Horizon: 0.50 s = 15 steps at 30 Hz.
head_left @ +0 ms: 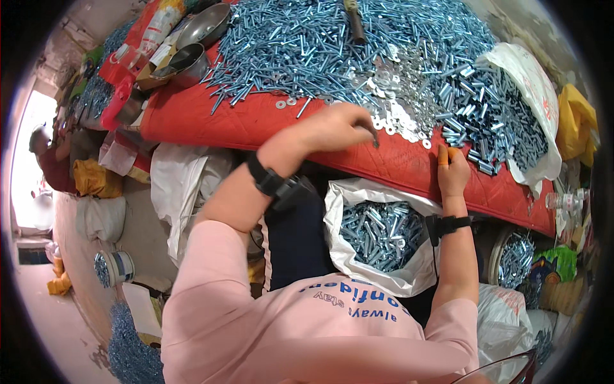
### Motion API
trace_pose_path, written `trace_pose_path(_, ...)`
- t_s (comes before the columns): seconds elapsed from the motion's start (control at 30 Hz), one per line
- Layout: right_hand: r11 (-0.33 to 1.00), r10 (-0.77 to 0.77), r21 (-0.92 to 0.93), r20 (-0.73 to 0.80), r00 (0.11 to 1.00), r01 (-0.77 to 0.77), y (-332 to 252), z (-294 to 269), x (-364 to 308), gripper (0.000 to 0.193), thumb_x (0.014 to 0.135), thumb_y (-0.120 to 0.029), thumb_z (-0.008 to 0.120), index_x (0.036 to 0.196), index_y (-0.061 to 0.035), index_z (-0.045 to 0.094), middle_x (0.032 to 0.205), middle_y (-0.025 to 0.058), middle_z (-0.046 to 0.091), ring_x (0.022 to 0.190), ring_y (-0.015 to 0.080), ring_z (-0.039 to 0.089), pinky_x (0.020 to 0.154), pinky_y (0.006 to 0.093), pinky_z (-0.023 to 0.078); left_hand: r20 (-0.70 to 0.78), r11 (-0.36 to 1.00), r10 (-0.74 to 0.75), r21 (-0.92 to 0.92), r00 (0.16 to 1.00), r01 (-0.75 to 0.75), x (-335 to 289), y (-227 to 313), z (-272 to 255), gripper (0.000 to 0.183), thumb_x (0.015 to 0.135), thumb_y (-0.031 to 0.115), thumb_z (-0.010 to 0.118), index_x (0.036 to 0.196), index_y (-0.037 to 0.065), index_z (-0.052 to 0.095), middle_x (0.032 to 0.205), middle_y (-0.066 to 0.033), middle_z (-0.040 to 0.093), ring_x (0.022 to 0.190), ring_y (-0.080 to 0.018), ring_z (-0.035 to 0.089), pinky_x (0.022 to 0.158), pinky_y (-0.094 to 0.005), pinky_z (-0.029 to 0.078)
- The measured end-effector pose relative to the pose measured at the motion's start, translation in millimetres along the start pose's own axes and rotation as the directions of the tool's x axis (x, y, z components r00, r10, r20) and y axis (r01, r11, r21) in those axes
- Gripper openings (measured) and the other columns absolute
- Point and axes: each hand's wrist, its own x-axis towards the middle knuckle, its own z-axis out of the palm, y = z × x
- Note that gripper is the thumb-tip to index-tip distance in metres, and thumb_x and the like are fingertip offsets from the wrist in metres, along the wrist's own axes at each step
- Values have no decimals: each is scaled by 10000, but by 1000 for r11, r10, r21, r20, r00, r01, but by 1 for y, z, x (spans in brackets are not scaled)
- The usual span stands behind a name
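My left hand (pixel 339 128) hovers over the front part of the red padded tabletop (pixel 217 118). Its fingers are bent together around a small dark piece at their tips, too small to name. Just beyond them lies a patch of flat silver washers (pixel 400 118). Further right, my right hand (pixel 454 169) is closed at the table's front edge, with an orange wrap (pixel 442 157) on one finger. What it holds, if anything, is hidden. Close to it is a heap of short metal sleeves (pixel 473 102).
Long bluish bolts (pixel 288 45) form a big heap at the back. A white sack (pixel 332 224) of metal fasteners (pixel 384 233) stands open below the table edge. Metal pans (pixel 204 25) sit at the far left; a white bag (pixel 531 83) holds sleeves at right. A bucket (pixel 118 267) lies left.
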Motion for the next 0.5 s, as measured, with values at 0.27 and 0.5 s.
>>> trace_pose_path(0.27,998,-59,-8,-40,997,59,-5,6,0,270,870,-283,618,737,-48,606,714,113,594,633,318,580,544,392,439,-288,744,254,668,923,3,-19,-96,-93,592,687,104,670,1254,81,501,1299,-146,476,1236,-325,418,1036,-403,348)
trace_pose_path(0.5,999,-42,11,-43,998,43,-2,4,0,263,868,-267,623,724,-48,602,710,113,591,625,310,576,536,378,435,-92,624,151,781,984,-23,8,-100,-88,695,708,140,732,1323,58,420,1366,-139,428,1285,-319,378,1060,-421,320)
